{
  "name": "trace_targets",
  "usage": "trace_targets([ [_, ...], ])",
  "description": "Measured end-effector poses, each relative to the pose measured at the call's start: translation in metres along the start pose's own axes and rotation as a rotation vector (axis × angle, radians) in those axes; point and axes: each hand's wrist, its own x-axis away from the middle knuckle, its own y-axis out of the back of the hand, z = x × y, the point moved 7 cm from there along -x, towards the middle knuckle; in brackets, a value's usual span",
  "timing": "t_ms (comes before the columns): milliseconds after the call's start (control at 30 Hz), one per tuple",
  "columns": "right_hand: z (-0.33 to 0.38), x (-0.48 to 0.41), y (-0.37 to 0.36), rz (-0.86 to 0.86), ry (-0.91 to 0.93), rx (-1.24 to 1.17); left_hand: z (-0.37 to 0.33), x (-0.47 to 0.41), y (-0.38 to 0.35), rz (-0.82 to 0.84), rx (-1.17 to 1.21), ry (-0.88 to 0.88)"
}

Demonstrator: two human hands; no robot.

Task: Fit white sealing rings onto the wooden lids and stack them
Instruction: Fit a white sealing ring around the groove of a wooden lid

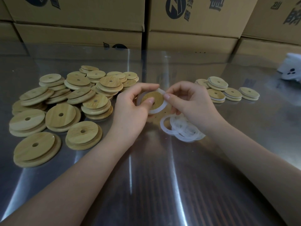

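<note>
A loose heap of round pale wooden lids (65, 103), each with a small centre hole, covers the shiny metal table (146, 176) at nine o'clock from the hands. Many overlap, and some lie two or three deep.

The left hand (130, 110) grips one round wooden lid (157, 97) above the table. Its fingers curl behind the lid and its thumb presses on the face near the hole. A white flexible sealing ring (158, 109) lies around this lid's face. At about one o'clock on the lid, the ring lifts off the edge.

There the right hand (195, 105) pinches the ring between thumb and forefinger, with the other fingers curled loosely beneath.

A tangle of loose white sealing rings (180, 129) lies on the table at five o'clock from the held lid, just under the right wrist.

At three o'clock, well apart from the heap, is a small group of wooden lids with white rings on them (224, 90), some resting on others.

A white object (291, 69) lies at the table's far right edge, too blurred to identify. Brown cardboard boxes (78, 17) with dark print stand stacked along twelve o'clock.
</note>
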Motion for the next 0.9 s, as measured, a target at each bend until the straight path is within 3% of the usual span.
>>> trace_targets([
  [367,-0.004,-0.002,-0.001,0.018,-0.073,0.007,0.012,0.001,-0.003,0.007,0.264,0.237],
  [667,-0.001,0.000,-0.001,0.027,0.002,0.012,0.013,0.000,-0.005,0.062,0.291,0.285],
  [900,0.002,0.002,-0.005,0.017,0.055,-0.032,0.006,0.001,0.000,0.040,0.211,0.187],
])
